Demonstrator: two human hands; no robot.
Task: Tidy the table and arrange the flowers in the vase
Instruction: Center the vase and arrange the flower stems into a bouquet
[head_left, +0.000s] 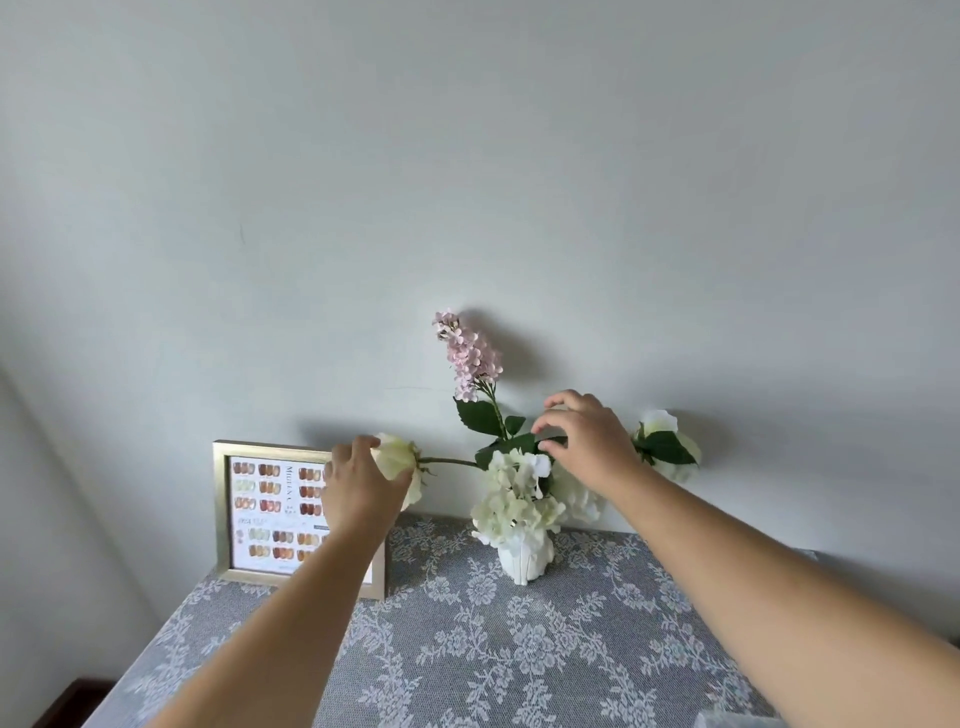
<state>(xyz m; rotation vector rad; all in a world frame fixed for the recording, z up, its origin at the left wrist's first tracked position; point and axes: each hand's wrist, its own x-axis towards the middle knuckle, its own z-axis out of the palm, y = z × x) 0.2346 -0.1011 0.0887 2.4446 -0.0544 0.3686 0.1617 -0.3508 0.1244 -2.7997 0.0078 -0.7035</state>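
Reaching left of the vase, the left hand curls around a white rose. Above the vase, the right hand pinches a green leaf.

- Wall: plain, pale grey-white, with soft shadows falling to the right.
- Table: stood against the wall, draped in grey floral lace cloth.
- Floor: dark, lower left.

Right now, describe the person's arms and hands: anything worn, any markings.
Both forearms are bare up to the frame edge, with no sleeves showing. The left hand and right hand wear no gloves, and no rings, watch, bracelets or markings are visible.
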